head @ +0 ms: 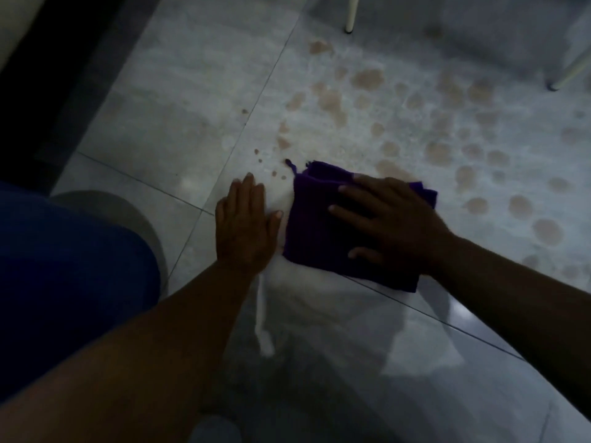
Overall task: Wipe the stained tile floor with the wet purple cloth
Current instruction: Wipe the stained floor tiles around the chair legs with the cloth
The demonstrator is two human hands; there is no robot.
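Note:
A folded purple cloth (315, 225) lies flat on the grey tile floor (179, 123) at the centre. My right hand (393, 225) presses down on the cloth's right half, fingers spread and pointing left. Just left of the cloth, my left hand (244, 228) rests flat on the bare tile, its thumb nearly touching the cloth's edge. Several brownish round stains (367, 79) spread over the tile beyond and to the right of the cloth. A few small spots (274, 173) sit close to the cloth's far left corner.
Two white furniture legs stand at the back, one (351, 14) at top centre and one (572, 70) at the right edge. My blue-clad knee (64, 266) fills the left side. A dark strip (48, 59) borders the floor at far left.

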